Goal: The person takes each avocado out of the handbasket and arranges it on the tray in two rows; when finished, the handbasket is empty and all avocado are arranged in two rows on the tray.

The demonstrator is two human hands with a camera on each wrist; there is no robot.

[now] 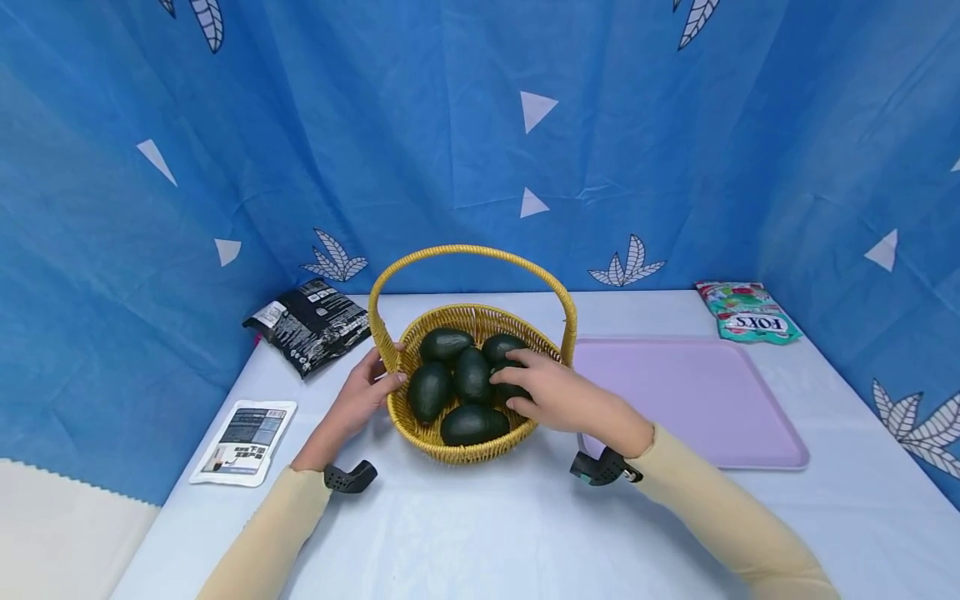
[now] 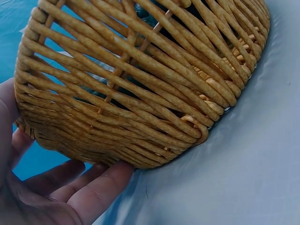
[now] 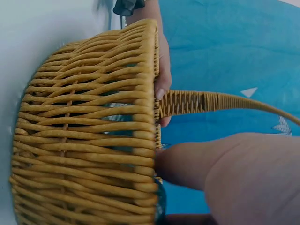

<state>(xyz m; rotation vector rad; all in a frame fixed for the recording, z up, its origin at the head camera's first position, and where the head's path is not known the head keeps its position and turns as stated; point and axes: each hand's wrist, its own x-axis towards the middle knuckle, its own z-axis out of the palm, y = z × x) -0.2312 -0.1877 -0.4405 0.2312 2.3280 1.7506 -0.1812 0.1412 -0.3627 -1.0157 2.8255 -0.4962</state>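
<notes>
A yellow wicker basket (image 1: pixel 465 454) with a tall arched handle (image 1: pixel 472 249) stands mid-table, holding several dark green avocados (image 1: pixel 472 375). My left hand (image 1: pixel 367 396) grips its left side by the handle's foot. In the left wrist view, the fingers of that left hand (image 2: pixel 61 192) spread along the underside of the woven wall (image 2: pixel 140 89). Reaching over the right rim, my right hand (image 1: pixel 558 387) curls its fingers round an avocado (image 1: pixel 510 390) on the basket's right side. The right wrist view shows its thumb (image 3: pixel 187 161) at the rim, with the fingertips hidden inside.
To the right lies a flat lilac tray (image 1: pixel 667 400), with a green and red candy bag (image 1: pixel 750 312) behind it. A black packet (image 1: pixel 311 325) and a white pouch (image 1: pixel 243 442) lie at the left. Blue patterned cloth (image 1: pixel 465 142) hangs behind the table.
</notes>
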